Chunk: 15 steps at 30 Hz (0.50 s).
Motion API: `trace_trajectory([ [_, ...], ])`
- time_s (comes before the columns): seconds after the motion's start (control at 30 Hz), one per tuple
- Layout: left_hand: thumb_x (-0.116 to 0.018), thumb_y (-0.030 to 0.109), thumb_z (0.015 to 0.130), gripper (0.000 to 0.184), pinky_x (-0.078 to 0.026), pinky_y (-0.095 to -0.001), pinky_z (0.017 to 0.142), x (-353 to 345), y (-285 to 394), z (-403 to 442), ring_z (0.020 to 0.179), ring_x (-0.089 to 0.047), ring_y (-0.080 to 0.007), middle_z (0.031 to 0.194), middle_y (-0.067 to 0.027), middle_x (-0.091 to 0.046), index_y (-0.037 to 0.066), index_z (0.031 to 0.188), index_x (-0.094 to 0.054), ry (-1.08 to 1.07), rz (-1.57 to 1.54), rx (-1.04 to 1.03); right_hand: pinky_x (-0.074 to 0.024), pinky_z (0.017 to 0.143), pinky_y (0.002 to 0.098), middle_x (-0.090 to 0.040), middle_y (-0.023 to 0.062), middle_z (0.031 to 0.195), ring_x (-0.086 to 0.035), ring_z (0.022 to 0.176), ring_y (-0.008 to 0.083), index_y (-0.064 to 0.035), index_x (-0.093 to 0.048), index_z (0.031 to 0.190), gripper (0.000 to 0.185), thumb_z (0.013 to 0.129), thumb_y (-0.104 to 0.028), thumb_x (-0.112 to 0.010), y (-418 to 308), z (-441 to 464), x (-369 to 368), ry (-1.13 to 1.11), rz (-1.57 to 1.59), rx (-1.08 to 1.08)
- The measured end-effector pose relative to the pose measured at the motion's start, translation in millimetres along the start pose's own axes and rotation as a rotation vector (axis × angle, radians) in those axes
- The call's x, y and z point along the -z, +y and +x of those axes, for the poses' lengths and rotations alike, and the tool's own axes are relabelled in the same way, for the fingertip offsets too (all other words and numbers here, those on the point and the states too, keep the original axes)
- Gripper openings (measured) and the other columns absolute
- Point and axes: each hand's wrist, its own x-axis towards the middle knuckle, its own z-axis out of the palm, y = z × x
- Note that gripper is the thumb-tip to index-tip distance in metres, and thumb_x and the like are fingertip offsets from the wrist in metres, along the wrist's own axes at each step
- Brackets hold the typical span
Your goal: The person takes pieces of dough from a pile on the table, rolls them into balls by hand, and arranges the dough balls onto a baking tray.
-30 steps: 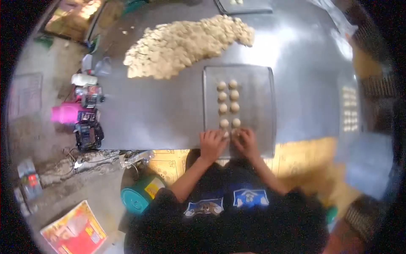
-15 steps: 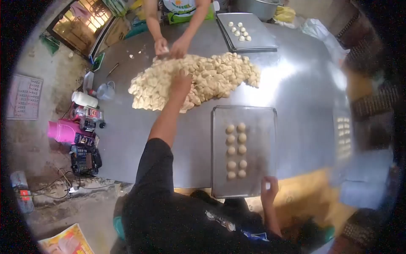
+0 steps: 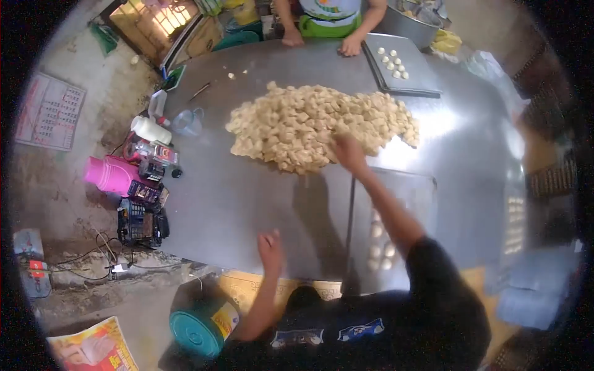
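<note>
A heap of cut dough pieces covers the middle of the metal table. My right hand reaches over the tray to the heap's near edge; its fingers are blurred against the dough. Over the table's near edge is my left hand, its fingers curled, and whether a piece is inside is hidden. The metal tray lies at the near right with dough balls in two columns, partly covered by my right forearm.
Across the table a co-worker's hands rest at the far edge. Another tray with dough balls stands far right. Phones, a white bottle and a clear jug line the left edge. A teal bucket stands below.
My left hand has drawn back from the heap to the near edge, curled. My right hand has moved from beside the tray to the dough. The co-worker's hands have left the heap.
</note>
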Motion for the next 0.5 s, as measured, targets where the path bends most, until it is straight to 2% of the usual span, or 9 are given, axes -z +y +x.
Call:
trace_trajectory([
  [0.03, -0.056, 0.024, 0.091, 0.027, -0.038, -0.0281, 0.057, 7.2, -24.4, -13.8, 0.064, -0.038, -0.0111, 0.070, 0.0009, -0.035, 0.008, 0.079, -0.038, 0.021, -0.113, 0.064, -0.0468, 0.063, 0.0394, -0.061, 0.0173, 0.086, -0.061, 0.076, 0.0285, -0.0004, -0.059, 0.103, 0.034, 0.078, -0.023, -0.067, -3.6, 31.4, -14.0, -0.027, 0.095, -0.117],
  [0.13, -0.052, 0.027, 0.093, 0.024, -0.040, -0.0277, 0.061, 16.0, -18.6, -58.1, 0.070, -0.041, -0.0116, 0.079, -0.0018, -0.043, 0.006, 0.087, -0.042, 0.025, 0.065, -0.020, -0.0474, 0.060, 0.0384, -0.062, 0.0178, 0.086, -0.062, 0.072, 0.0264, 0.0015, -0.056, 0.105, 0.039, 0.077, -0.022, -0.068, -16.8, 78.4, -48.1, 0.054, 0.260, -0.257],
  [0.2, -0.050, 0.029, 0.094, 0.028, -0.043, -0.0291, 0.067, 18.6, -44.6, -62.7, 0.075, -0.048, -0.0148, 0.087, -0.0059, -0.050, 0.002, 0.103, -0.046, -0.091, -0.117, 0.260, -0.0488, 0.062, 0.0362, -0.063, 0.0179, 0.085, -0.062, 0.074, 0.0235, 0.0005, -0.053, 0.106, 0.037, 0.075, -0.015, -0.066, 14.6, 92.2, -72.2, 0.139, -0.194, -0.168],
  [0.23, -0.050, 0.029, 0.094, 0.028, -0.043, -0.0291, 0.067, 21.6, -52.6, -56.3, 0.075, -0.048, -0.0148, 0.087, -0.0059, -0.050, 0.002, 0.103, -0.046, -0.079, -0.126, 0.265, -0.0488, 0.062, 0.0362, -0.063, 0.0179, 0.085, -0.062, 0.074, 0.0235, 0.0005, -0.053, 0.106, 0.037, 0.075, -0.015, -0.066, 17.0, 93.2, -75.2, 0.125, -0.196, -0.158],
  [0.3, -0.048, 0.023, 0.095, 0.018, -0.040, -0.0223, 0.062, 23.7, -57.7, -39.6, 0.073, -0.043, -0.0098, 0.079, -0.0028, -0.045, 0.006, 0.098, -0.045, -0.126, -0.036, -0.010, -0.0485, 0.059, 0.0327, -0.063, 0.0138, 0.080, -0.062, 0.071, 0.0204, 0.0018, -0.056, 0.094, 0.025, 0.072, -0.009, -0.063, 27.1, 84.5, -71.4, 0.164, -0.174, -0.266],
  [0.37, -0.049, 0.023, 0.094, 0.037, -0.045, -0.0359, 0.079, 43.4, -39.4, -9.8, 0.088, -0.055, -0.0235, 0.100, -0.0158, -0.054, 0.000, 0.121, -0.043, -0.022, 0.153, -0.113, -0.0465, 0.056, 0.0295, -0.061, 0.0100, 0.073, -0.060, 0.065, 0.0169, 0.0025, -0.058, 0.083, 0.014, 0.072, -0.006, -0.061, 11.6, 47.5, -46.9, -0.051, 0.433, -0.420],
  [0.4, -0.047, 0.020, 0.094, 0.034, -0.045, -0.0377, 0.080, 59.5, -23.4, 5.4, 0.090, -0.055, -0.0255, 0.103, -0.0173, -0.053, 0.000, 0.121, -0.044, 0.054, 0.152, -0.143, -0.0411, 0.053, 0.0269, -0.052, 0.0027, 0.061, -0.050, 0.059, 0.0115, -0.0012, -0.056, 0.067, 0.012, 0.075, -0.007, -0.064, 10.3, 12.0, -43.2, -0.065, 0.623, -0.331],
  [0.47, -0.046, 0.017, 0.094, 0.031, -0.044, -0.0396, 0.081, 104.4, -32.2, 36.5, 0.092, -0.054, -0.0274, 0.106, -0.0188, -0.052, 0.000, 0.120, -0.044, 0.189, 0.149, -0.177, -0.0417, 0.056, 0.0269, -0.055, 0.0049, 0.070, -0.049, 0.062, 0.0124, 0.0029, -0.054, 0.087, 0.017, 0.084, -0.013, -0.060, 3.9, -67.1, -53.8, -0.098, 0.244, -0.361],
  [0.5, -0.045, 0.015, 0.093, 0.030, -0.043, -0.0418, 0.081, 128.2, -77.6, 54.3, 0.091, -0.054, -0.0292, 0.105, -0.0197, -0.052, 0.000, 0.119, -0.045, 0.254, 0.286, -0.200, -0.0444, 0.065, 0.0346, -0.057, 0.0119, 0.081, -0.054, 0.072, 0.0206, 0.0029, -0.051, 0.098, 0.022, 0.088, -0.016, -0.056, 17.6, -113.5, -67.0, -0.163, 0.055, -0.175],
])
